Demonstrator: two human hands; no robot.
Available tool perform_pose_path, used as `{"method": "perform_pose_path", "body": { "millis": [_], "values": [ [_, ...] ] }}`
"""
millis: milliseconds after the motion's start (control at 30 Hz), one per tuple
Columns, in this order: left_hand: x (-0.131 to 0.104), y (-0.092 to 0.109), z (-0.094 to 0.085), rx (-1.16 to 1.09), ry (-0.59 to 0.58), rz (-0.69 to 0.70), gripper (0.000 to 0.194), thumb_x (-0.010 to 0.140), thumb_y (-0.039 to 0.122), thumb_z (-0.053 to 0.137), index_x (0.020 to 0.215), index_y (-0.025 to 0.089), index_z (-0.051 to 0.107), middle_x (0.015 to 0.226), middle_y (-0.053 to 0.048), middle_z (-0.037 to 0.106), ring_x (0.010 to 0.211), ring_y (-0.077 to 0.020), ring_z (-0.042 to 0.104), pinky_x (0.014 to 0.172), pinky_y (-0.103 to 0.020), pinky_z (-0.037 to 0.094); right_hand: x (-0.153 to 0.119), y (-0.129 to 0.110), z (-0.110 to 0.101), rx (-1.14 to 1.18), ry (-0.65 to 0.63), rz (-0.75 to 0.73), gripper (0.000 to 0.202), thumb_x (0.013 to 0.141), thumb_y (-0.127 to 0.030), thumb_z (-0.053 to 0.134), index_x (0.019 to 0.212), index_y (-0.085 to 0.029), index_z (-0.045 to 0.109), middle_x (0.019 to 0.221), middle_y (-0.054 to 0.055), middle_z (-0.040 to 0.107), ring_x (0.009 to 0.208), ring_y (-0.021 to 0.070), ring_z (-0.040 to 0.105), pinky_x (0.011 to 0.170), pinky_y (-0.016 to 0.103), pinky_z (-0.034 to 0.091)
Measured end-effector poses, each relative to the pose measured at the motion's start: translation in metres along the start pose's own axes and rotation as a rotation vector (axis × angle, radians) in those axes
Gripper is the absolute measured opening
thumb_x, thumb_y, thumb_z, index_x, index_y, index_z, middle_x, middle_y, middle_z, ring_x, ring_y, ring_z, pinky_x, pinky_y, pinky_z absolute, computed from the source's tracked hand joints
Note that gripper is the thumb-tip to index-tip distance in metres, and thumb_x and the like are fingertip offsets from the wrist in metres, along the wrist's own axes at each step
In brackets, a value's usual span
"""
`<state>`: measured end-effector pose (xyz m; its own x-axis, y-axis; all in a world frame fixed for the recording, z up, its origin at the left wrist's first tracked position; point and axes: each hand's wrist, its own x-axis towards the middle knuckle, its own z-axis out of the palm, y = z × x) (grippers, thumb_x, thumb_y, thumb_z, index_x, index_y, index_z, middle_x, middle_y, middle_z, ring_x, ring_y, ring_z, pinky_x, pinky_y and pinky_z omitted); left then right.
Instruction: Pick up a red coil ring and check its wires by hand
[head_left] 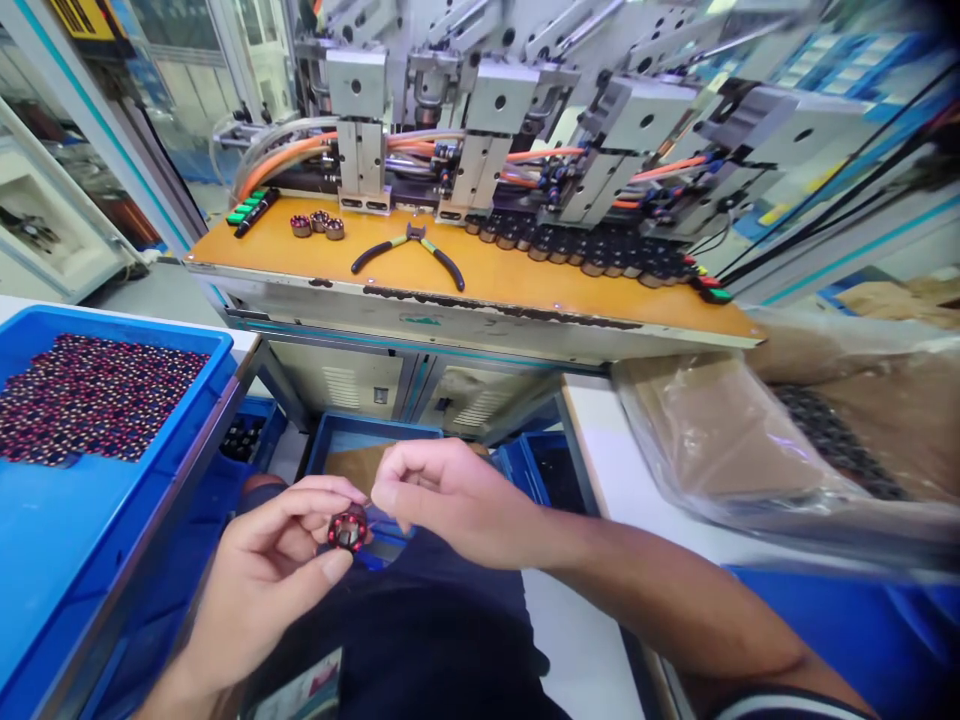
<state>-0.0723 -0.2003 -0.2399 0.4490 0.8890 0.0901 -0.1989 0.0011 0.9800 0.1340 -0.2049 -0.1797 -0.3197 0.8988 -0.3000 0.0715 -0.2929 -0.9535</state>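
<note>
The single head-worn view looks forward and down from close above the lap, hands near the lens, the orange bench (525, 285) and machine farther ahead.

glossy blue plastic bin (45, 540), matt orange benchtop (525, 275), crinkled clear plastic bag (735, 440)

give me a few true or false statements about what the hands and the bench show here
1. The left hand holds a small round wound part in its fingertips. True.
2. The pliers are in the right hand. False: they lie on the orange bench top.
3. The blue tray at left holds many small parts. True.
4. Three loose parts lie in the tray beside the pliers. False: they sit on the bench top.
</note>
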Motion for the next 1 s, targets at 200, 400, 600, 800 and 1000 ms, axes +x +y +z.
{"method": "perform_pose_path", "body": {
  "millis": [200, 400, 600, 800, 1000],
  "values": [
    [0.001, -0.006, 0.001, 0.012, -0.008, -0.012, 0.024, 0.082, 0.019, 0.074, 0.103, 0.032, 0.075, 0.112, -0.001, 0.072, 0.104, -0.0127, 0.069, 0.088, -0.014, 0.053, -0.004, -0.004, 0.001, -0.003, -0.011, 0.152, 0.028, 0.070, -0.037, 0.078, 0.073, -0.016, 0.060, 0.059, -0.004, 0.055, 0.055, 0.0084, 0.046, 0.052, 0.022, 0.035],
    [-0.001, -0.005, -0.001, -0.021, -0.054, -0.063, 0.025, 0.082, 0.021, 0.074, 0.105, 0.032, 0.075, 0.115, -0.002, 0.071, 0.101, -0.0140, 0.070, 0.089, -0.017, 0.054, -0.010, 0.002, -0.007, -0.030, -0.111, 0.137, 0.014, 0.079, -0.026, 0.068, 0.073, -0.015, 0.061, 0.058, -0.005, 0.055, 0.055, 0.0079, 0.050, 0.053, 0.021, 0.037],
    [0.002, 0.004, -0.001, -0.128, -0.110, -0.090, 0.025, 0.079, 0.021, 0.076, 0.102, 0.030, 0.077, 0.109, -0.004, 0.074, 0.091, -0.0143, 0.071, 0.083, -0.019, 0.056, -0.003, -0.018, -0.031, -0.300, -0.203, -0.217, 0.020, 0.079, -0.025, 0.078, 0.087, -0.013, 0.065, 0.080, 0.000, 0.060, 0.070, 0.0099, 0.053, 0.065, 0.024, 0.044],
    [0.004, 0.010, 0.009, -0.277, -0.229, -0.173, 0.037, 0.076, 0.020, 0.078, 0.109, 0.037, 0.076, 0.086, -0.001, 0.080, 0.067, -0.0084, 0.067, 0.066, -0.015, 0.053, 0.022, -0.025, -0.020, -0.389, -0.384, -0.583, 0.009, 0.082, -0.013, 0.075, 0.085, -0.008, 0.069, 0.083, 0.002, 0.059, 0.078, 0.0094, 0.055, 0.073, 0.023, 0.047],
    [0.006, 0.017, 0.009, -0.198, -0.268, -0.209, 0.027, 0.074, 0.016, 0.077, 0.098, 0.027, 0.080, 0.069, 0.000, 0.071, 0.057, -0.0064, 0.054, 0.055, -0.013, 0.045, 0.028, -0.019, -0.014, -0.379, -0.418, -0.510, 0.010, 0.086, -0.017, 0.071, 0.080, -0.012, 0.066, 0.083, 0.000, 0.058, 0.074, 0.0090, 0.057, 0.069, 0.022, 0.049]
  ]
}}
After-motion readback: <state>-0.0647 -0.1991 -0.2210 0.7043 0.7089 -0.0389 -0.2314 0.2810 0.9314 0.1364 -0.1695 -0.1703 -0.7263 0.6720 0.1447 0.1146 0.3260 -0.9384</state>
